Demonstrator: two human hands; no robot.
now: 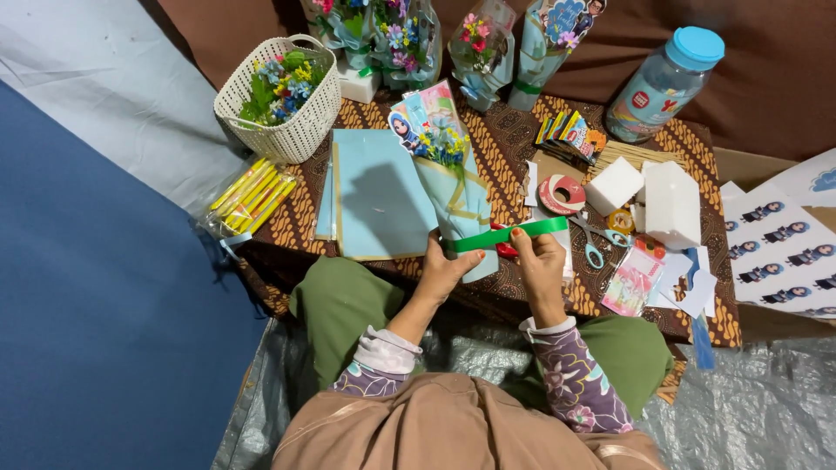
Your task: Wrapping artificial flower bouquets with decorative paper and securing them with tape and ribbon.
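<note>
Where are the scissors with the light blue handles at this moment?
In the head view, the scissors lie on the patterned table, just right of the right hand, below the red tape roll and left of the white foam blocks.

Two white foam blocks (613, 184), one woven basket (300, 130), one blue-lidded jar (664, 85), one scissors (595, 237).

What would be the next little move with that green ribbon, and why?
Probably draw the green ribbon around the stem of the blue paper bouquet. The left hand grips the wrap's narrow lower end, the right hand holds the ribbon stretched across it, and it is not yet tied.
</note>
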